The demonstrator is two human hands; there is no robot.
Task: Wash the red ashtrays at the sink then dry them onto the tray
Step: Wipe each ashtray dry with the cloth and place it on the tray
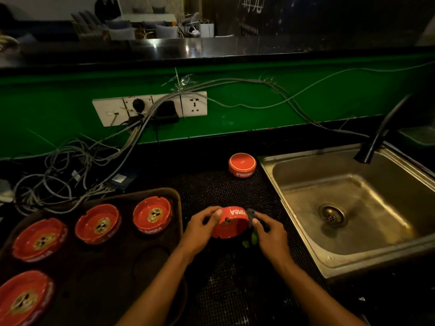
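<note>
My left hand (202, 225) grips the left rim of a red ashtray (231, 228), tilted over the black mat (235, 191). My right hand (268, 234) pinches a dark scrubbing pad (251, 215) against the ashtray's right rim, with something green (253, 238) under its fingers. Another red ashtray (242, 164) lies upside down on the mat near the sink (348, 208). Several red ashtrays, among them one (151, 215), a second (97, 223) and a third (38, 238), sit upright on the dark brown tray (113, 262) at the left.
A dark faucet (379, 135) leans over the steel sink's back right corner; the basin holds only its drain (333, 215). A tangle of grey cables (70, 161) runs from the wall sockets (150, 107) down onto the counter behind the tray.
</note>
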